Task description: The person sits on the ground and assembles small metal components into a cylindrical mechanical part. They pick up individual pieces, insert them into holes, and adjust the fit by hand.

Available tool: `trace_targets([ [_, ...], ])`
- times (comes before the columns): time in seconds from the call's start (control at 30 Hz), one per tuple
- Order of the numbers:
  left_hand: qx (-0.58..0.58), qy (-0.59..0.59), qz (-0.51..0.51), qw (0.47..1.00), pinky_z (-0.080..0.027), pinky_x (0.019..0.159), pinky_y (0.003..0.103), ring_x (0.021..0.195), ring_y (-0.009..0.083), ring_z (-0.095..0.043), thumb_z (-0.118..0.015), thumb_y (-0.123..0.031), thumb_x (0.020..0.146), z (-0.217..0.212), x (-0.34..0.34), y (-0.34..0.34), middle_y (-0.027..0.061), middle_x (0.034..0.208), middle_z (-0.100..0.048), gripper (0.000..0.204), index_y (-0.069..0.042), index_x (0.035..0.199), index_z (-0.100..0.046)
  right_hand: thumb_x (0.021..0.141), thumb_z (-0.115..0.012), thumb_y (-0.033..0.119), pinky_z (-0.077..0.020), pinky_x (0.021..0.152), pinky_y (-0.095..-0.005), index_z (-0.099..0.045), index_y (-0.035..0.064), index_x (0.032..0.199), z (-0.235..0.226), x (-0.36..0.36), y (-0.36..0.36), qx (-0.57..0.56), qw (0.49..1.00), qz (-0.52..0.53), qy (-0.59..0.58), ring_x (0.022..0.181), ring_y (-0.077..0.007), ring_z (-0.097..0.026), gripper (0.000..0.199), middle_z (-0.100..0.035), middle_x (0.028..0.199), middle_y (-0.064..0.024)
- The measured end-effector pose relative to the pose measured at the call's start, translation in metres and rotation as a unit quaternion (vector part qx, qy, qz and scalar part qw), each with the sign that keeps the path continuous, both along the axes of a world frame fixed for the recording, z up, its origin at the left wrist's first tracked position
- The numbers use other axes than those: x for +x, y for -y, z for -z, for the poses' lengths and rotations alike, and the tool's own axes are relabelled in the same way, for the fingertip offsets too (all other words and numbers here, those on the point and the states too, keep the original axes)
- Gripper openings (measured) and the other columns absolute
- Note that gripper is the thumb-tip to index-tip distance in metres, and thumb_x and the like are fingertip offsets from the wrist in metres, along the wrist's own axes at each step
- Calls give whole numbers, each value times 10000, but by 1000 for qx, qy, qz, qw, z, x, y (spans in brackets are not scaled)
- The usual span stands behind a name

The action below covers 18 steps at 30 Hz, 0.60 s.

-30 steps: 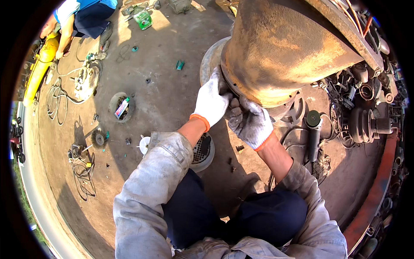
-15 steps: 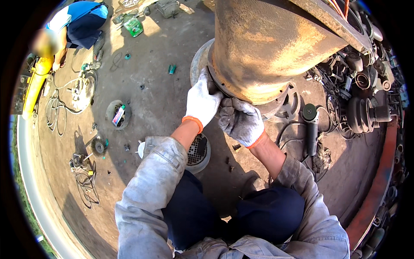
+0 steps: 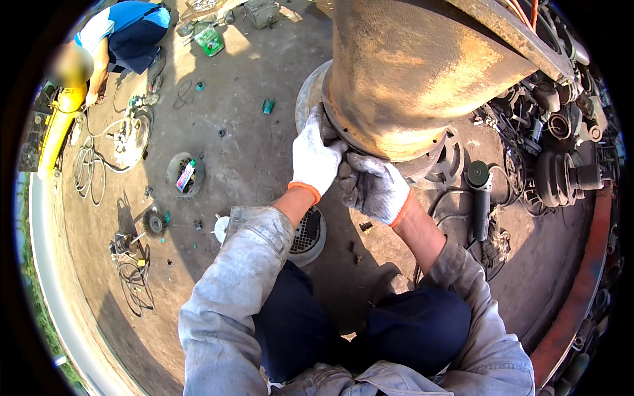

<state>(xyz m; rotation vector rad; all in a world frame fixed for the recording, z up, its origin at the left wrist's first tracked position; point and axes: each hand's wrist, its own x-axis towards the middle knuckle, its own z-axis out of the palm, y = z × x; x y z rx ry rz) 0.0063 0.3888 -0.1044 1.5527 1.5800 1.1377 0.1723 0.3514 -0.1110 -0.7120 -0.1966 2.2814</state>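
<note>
A large rusty metal housing (image 3: pixel 409 72), shaped like a wide pipe, stands in front of me with bolt holes along its lower flange (image 3: pixel 356 146). My left hand (image 3: pixel 316 157), in a white work glove with an orange cuff, presses its bent fingers against the flange's near left edge. Just right of it and slightly lower, my right hand (image 3: pixel 380 190) has its fingers curled in and its thumb over them; the glove is dirty grey at the fingers. Whatever either hand pinches is hidden by the gloves. Below the housing shows a round grey base (image 3: pixel 305 99).
An angle grinder (image 3: pixel 480 198) lies at right beside piled metal parts (image 3: pixel 551 171). A round basket-like grille (image 3: pixel 307 237) sits beneath my left forearm. Left are a bucket (image 3: pixel 185 175), a wire wheel brush (image 3: pixel 154 223) and coiled cables (image 3: pixel 86 171). Another person (image 3: pixel 132 33) crouches by a yellow cylinder (image 3: pixel 59 129).
My right hand has drawn slightly down from the flange and turned, its thumb now showing along the top. The left hand stays at the flange edge. The whole view has shifted a little.
</note>
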Motion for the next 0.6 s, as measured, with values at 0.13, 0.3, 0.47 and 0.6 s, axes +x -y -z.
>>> trace_targets([
  [0.13,-7,7,2,1000,-539,1049,415,1227,399,-671,-776,-106,828,10,-1,-1,277,1329,-670,800,29,1540,-438,1008,-702,224,-533,664,-312,-691,132,1022,1,7,-2,-6,999,-38,-2,777,-162,-660,94,-713,905,-23],
  [0.3,-21,24,-44,999,-513,1065,459,1252,440,-626,-771,-135,857,19,12,13,285,1334,-649,768,-24,1548,-455,1002,-706,231,-511,666,-330,-641,94,1088,-7,22,16,-29,999,20,11,738,-163,-624,174,-675,924,-40],
  [0.47,56,-70,-129,988,-561,933,466,1081,438,-689,-781,-94,867,28,36,31,278,1302,-648,791,-26,1572,-430,1001,-693,249,-520,628,-334,-605,16,1274,19,40,39,94,991,62,78,723,-220,-647,370,-661,860,-122],
  [0.6,74,-31,-131,988,-544,914,491,1066,451,-669,-782,-73,844,31,34,28,299,1221,-661,765,1,1538,-469,1012,-644,147,-520,604,-333,-603,-19,1349,13,36,46,133,970,65,193,696,-211,-648,379,-685,860,-133],
])
